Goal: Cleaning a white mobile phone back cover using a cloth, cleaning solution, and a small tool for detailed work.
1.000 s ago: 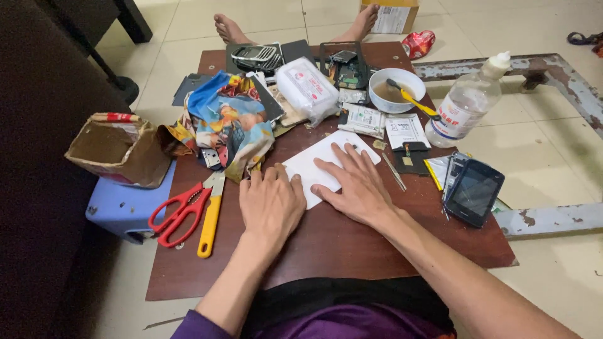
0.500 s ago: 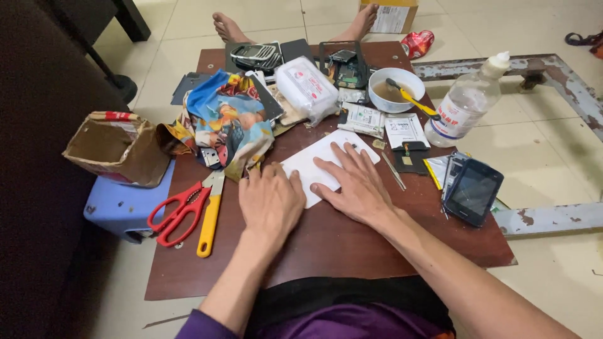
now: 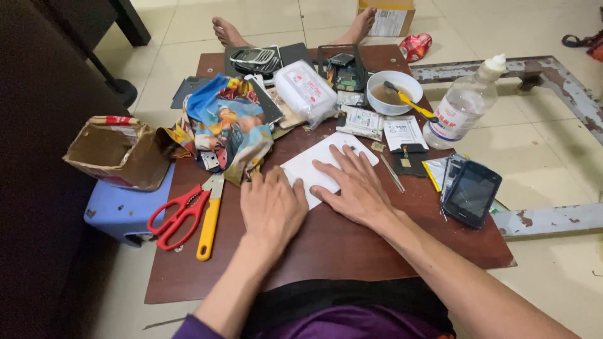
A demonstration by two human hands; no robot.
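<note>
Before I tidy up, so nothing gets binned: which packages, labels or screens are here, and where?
Phone: right table edge, dark blank screen.
Bottle: far right, clear, white label.
Plastic packet: table's far middle, white, red marks.
Cardboard box: left, on blue stool, open, brown.

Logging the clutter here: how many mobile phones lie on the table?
2 clearly: a keypad phone at the far edge, and a dark touchscreen phone at the right edge. The opened device beside the keypad phone may be another.
</note>
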